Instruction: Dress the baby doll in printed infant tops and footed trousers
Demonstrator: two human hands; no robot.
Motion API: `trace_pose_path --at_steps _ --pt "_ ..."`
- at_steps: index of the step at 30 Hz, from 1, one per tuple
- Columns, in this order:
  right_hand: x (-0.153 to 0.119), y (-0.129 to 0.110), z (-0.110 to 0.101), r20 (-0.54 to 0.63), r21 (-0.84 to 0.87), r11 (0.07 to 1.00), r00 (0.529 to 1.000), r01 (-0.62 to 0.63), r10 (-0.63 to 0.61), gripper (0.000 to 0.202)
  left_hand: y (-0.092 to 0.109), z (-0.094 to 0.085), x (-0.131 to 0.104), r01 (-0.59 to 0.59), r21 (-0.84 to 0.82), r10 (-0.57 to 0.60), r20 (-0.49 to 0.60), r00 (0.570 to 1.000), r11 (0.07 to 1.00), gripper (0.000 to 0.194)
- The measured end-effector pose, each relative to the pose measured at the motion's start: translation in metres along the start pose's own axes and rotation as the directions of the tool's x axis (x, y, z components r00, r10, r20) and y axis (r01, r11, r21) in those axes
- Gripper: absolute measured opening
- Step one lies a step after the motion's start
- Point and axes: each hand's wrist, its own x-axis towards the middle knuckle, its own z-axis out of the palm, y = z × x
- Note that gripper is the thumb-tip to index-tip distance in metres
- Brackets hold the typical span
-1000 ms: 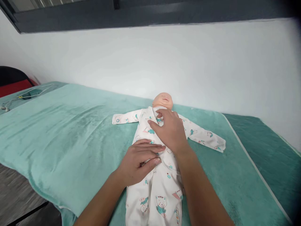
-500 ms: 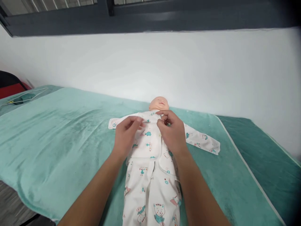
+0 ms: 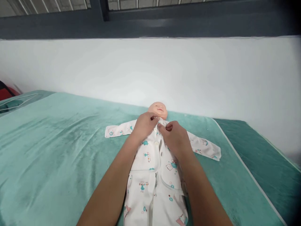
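A baby doll (image 3: 158, 110) lies on its back, dressed in a white printed baby jacket (image 3: 145, 157) and matching trousers (image 3: 138, 201). Its sleeves stretch out to both sides. Just below the doll's chin, my left hand (image 3: 147, 124) pinches the jacket's front edge near the collar. My right hand (image 3: 175, 136) is closed, thumb against fingers, on the opposite front edge at the upper chest. Below my hands the two front panels lie side by side with a narrow gap, and small buttons show along one edge. The fingertips partly hide the cloth they grip.
The doll lies on a light green plush cover (image 3: 70, 150). A darker green cover (image 3: 254, 141) with a pale edge is at the right. Behind stands a white wall (image 3: 188, 75) under a dark window frame (image 3: 164, 26). A red and black object (image 3: 6, 91) is at the far left.
Both hands have come onto the collar area; my left hand moved up and right to the jacket's edge. The front panels now show a gap between them. The view has tilted slightly.
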Motion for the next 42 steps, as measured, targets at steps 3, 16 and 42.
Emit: trace_pose_path --at_steps 3,16,42 --pt "0.007 -0.002 -0.001 0.046 -0.065 0.998 0.999 -0.008 0.011 0.029 -0.005 0.002 0.003 0.041 -0.052 -0.042 -0.022 0.999 0.998 0.016" --pt "0.035 -0.015 0.006 -0.021 0.223 0.973 0.999 0.053 -0.049 0.022 -0.009 0.000 0.005 0.087 -0.313 -0.122 -0.093 0.988 0.946 0.008" --pt "0.019 0.007 0.008 0.048 0.566 0.824 0.998 0.005 -0.039 0.016 -0.003 0.004 0.001 0.159 -0.564 -0.197 -0.007 0.980 0.810 0.008"
